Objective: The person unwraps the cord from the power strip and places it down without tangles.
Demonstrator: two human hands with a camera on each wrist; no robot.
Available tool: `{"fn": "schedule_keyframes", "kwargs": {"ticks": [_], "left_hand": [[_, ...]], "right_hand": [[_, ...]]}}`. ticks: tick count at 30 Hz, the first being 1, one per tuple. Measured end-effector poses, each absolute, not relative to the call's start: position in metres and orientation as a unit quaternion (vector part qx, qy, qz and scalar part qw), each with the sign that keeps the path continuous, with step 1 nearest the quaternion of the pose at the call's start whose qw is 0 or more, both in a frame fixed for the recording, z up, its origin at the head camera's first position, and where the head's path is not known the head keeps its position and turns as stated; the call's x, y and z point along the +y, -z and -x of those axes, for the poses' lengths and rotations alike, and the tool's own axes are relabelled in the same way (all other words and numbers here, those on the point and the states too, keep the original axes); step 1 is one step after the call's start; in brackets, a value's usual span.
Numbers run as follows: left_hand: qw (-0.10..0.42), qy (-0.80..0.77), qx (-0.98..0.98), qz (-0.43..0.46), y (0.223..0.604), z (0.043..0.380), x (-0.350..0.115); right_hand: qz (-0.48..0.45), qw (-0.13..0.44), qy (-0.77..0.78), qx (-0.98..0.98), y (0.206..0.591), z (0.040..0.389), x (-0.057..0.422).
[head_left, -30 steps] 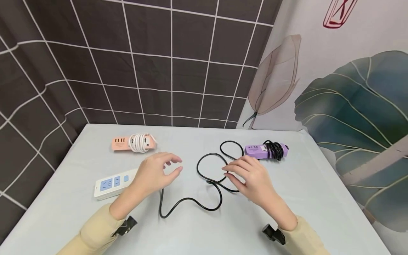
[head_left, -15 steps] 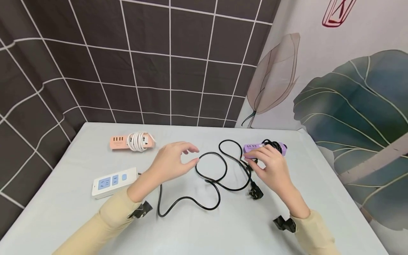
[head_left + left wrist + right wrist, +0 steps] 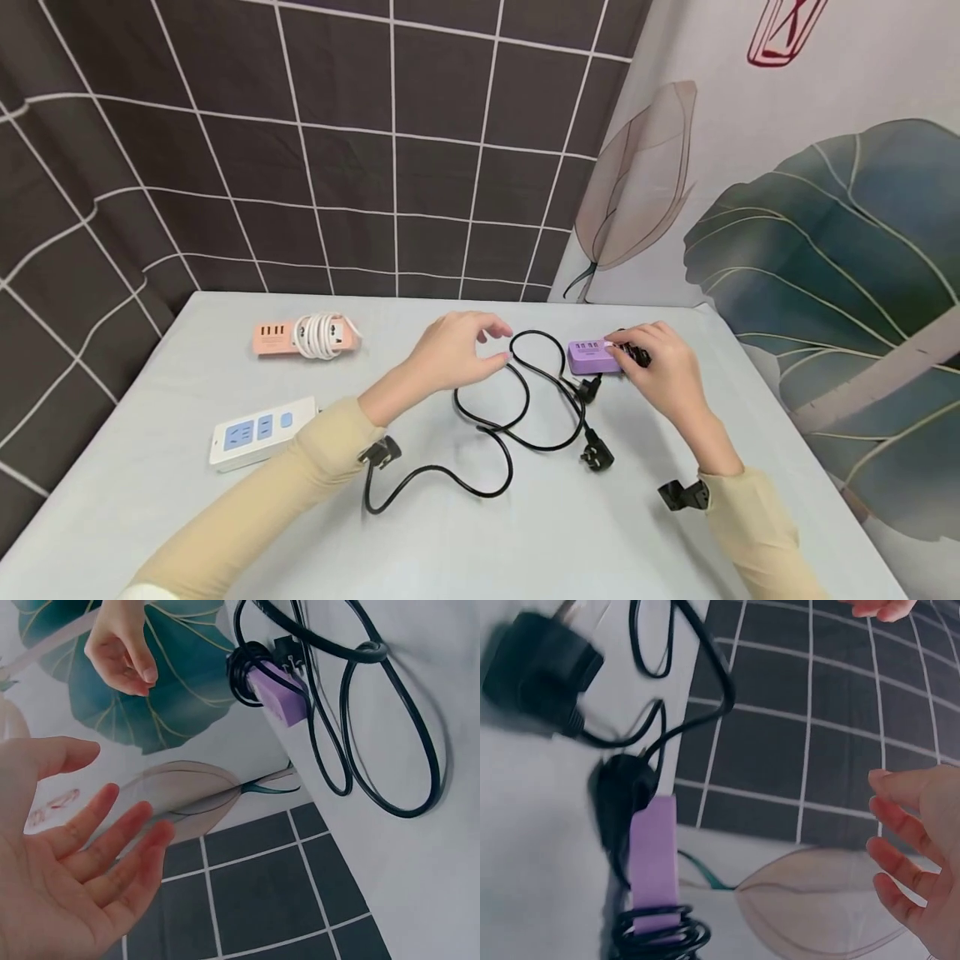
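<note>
My left hand [image 3: 453,354] hovers over the table near the loops of a loose black cable [image 3: 517,425], its fingers relaxed and holding nothing. Over the purple power strip [image 3: 588,357] is my right hand [image 3: 663,371], which hides the strip's right part in the head view. From the right wrist view, the right hand's [image 3: 930,855] fingers bend gently and hold nothing, apart from the strip. A black cord [image 3: 664,937] is wound round the purple strip, and its plug [image 3: 622,795] lies beside it. Another black plug [image 3: 597,452] ends the loose cable.
At the left lies a white power strip [image 3: 262,433] with blue sockets, partly behind my left forearm. A pink power strip [image 3: 273,339] wrapped in white cord [image 3: 318,336] sits at the back left. Dark grid-patterned cloth [image 3: 442,183] hangs behind the table.
Both hands have moved rightward and a little away from me. The right hand has gone from above the loose cable to above the purple strip, uncovering the black plugs.
</note>
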State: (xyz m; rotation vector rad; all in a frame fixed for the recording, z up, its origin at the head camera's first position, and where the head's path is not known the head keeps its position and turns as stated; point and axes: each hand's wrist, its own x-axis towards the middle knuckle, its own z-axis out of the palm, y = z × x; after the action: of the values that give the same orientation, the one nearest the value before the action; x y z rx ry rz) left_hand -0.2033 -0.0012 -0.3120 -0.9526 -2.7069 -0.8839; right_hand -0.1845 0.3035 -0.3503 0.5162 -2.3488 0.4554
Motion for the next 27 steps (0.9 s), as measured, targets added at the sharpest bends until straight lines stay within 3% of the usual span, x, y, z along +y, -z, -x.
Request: {"fn": "schedule_keyframes", "kwargs": {"ticks": [27], "left_hand": [[-0.062,0.22,-0.915,0.333,0.323,0.269,0.102]], "right_hand": [[-0.119,0.273,-0.174,-0.939,0.369,0.219,0.361]]}}
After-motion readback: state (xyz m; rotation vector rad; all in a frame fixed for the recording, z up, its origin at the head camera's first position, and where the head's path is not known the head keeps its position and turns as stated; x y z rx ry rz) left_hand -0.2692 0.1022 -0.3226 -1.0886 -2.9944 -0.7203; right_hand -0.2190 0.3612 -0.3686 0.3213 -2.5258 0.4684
